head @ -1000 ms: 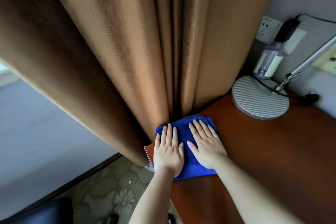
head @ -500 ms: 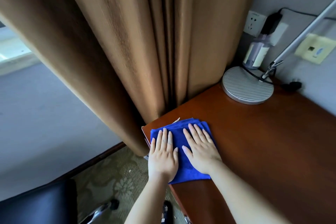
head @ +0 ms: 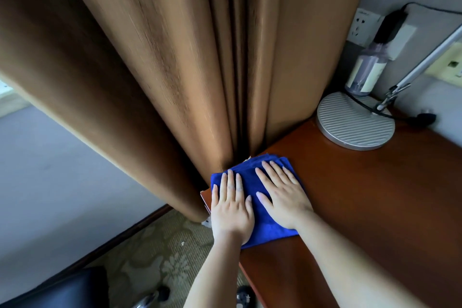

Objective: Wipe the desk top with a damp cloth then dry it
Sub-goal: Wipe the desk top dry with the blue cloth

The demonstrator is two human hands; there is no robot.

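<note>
- Both hands lie flat with fingers spread on a folded blue cloth (head: 265,207); neither pinches nor grasps it, the palms simply press it down onto the desk top (head: 375,207).
- Left hand (head: 231,210) covers the left part of the cloth, right at the left edge of the desk; right hand (head: 282,200) sits just beside it, fingers angled toward the far left.
- Cloth position: the far-left corner of the desk, its far edge touching the foot of the brown curtain (head: 187,70), which hangs down against the desk edge at that corner.
- Desk surface: reddish-brown and glossy, extending to the right and toward the viewer. No wet streaks can be made out, so the wiped portion cannot be told from the unwiped.
- Judged stage: the wiping pass, with the cloth at a corner. Whether this cloth is the damp one or the dry one cannot be seen; no second cloth is in view.
- Judged remainder: the broad area to the right and near side, plus the far strip around the round grey lamp base (head: 355,122).
- Far-right obstacles: a clear bottle (head: 365,75) standing just behind the lamp base, a black cable (head: 390,114) crossing the base, and a wall socket (head: 362,26) with a plug above. Wiping there probably calls for working around these or lifting them.
- Floor level, near left: patterned carpet (head: 160,252) and part of a dark chair (head: 62,290), both clear of the desk.
</note>
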